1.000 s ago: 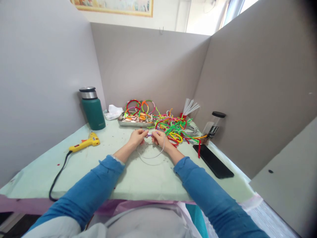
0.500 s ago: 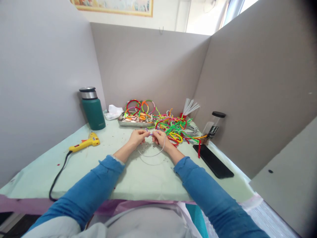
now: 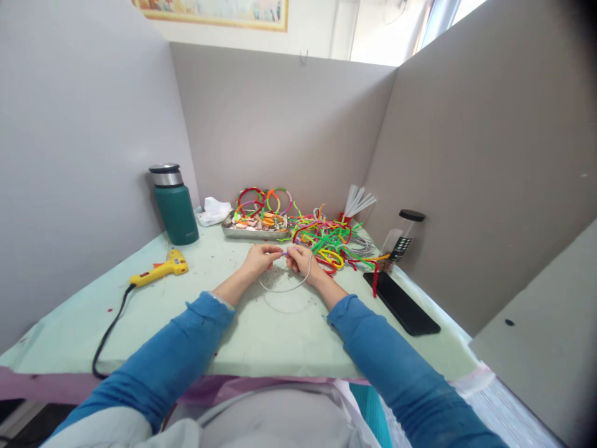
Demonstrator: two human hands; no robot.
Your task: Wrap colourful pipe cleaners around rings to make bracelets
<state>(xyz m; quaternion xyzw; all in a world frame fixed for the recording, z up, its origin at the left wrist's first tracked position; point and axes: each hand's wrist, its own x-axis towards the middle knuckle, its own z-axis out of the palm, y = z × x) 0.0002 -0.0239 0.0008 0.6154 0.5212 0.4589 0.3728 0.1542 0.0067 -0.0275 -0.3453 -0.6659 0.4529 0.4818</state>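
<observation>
Above the middle of the table, a thin pale grey hoop (image 3: 285, 291) hangs in a curve below my two hands. A short purple pipe cleaner (image 3: 285, 252) shows between my fingertips, at the top of the hoop. My left hand (image 3: 257, 261) is closed, thumb and forefinger pinching the purple piece. My right hand (image 3: 302, 259) is closed too, pinching the hoop where the purple starts. The fingers hide most of the purple part, and I cannot tell how far it wraps the hoop.
Behind my hands lie a heap of coloured pipe cleaners (image 3: 326, 235) and a metal tray (image 3: 256, 234) of small pieces, with finished-looking rings above it. A yellow glue gun (image 3: 161, 270) and green bottle (image 3: 176, 211) stand left. A black phone (image 3: 403, 305) and clear bottle (image 3: 405, 233) are right.
The purple end that stuck up between my fingers half a second ago now lies down at the fingertips. The hoop's lower curve has risen slightly. Both arms stay in place.
</observation>
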